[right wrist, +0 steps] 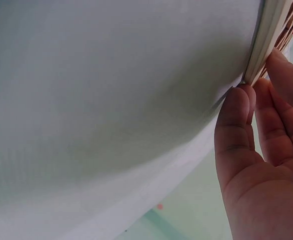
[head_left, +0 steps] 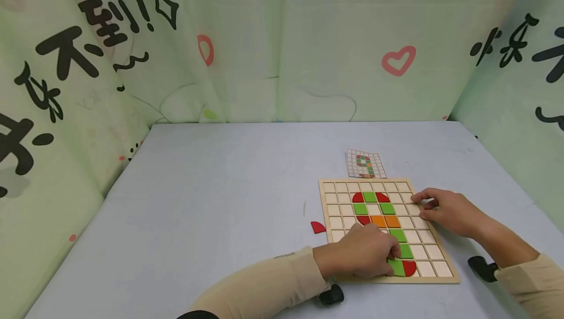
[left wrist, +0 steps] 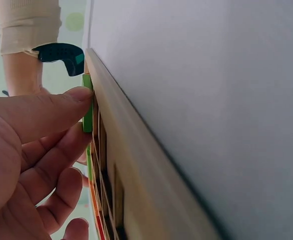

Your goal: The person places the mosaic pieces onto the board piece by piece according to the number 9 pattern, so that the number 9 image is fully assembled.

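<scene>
A wooden grid board (head_left: 433,252) lies on the table at the right in the head view, with green and orange squares and red quarter-round pieces in its cells. My left hand (head_left: 367,250) reaches over its near left part. Thumb and finger pinch a green square tile (head_left: 397,268) in the nearest row, beside a red quarter-round piece (head_left: 410,268); the left wrist view shows this green tile (left wrist: 88,117) edge-on. On the right, my right hand (head_left: 454,211) holds the board's edge, thumb on the frame (right wrist: 266,42) and fingers against its side.
A loose red quarter-round piece (head_left: 318,227) lies beside the board's left edge. Behind the board sits a card (head_left: 354,165) printed with a coloured grid pattern. The white table (head_left: 198,201) is bordered by pale green curtains (head_left: 326,40) with lettering and hearts.
</scene>
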Demonstrator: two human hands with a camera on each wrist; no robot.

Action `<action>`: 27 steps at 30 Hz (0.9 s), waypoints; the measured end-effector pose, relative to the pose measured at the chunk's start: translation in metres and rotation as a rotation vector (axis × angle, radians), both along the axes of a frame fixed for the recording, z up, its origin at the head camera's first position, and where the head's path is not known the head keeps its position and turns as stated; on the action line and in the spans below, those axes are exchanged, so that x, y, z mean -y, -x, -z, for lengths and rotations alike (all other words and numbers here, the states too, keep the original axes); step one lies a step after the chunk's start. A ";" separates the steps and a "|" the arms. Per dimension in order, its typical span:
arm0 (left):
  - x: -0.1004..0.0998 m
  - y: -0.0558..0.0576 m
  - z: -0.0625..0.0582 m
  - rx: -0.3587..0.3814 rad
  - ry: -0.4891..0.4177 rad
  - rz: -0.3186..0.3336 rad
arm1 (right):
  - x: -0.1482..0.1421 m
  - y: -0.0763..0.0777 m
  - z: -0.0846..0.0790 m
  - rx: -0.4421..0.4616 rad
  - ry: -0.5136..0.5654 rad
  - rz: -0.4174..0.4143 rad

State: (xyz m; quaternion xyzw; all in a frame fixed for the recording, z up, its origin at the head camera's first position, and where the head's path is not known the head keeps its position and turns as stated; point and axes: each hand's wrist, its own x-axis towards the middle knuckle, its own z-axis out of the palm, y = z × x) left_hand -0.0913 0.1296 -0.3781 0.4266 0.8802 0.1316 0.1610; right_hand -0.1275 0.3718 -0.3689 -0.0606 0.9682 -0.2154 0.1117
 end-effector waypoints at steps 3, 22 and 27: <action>0.001 -0.001 -0.001 -0.021 0.010 0.012 | 0.000 0.000 0.000 -0.007 0.000 -0.004; 0.003 0.002 -0.001 -0.017 -0.029 0.027 | 0.001 -0.001 0.000 0.001 0.002 0.002; 0.003 0.002 -0.001 -0.027 -0.042 0.037 | 0.001 -0.001 0.000 0.001 -0.001 0.001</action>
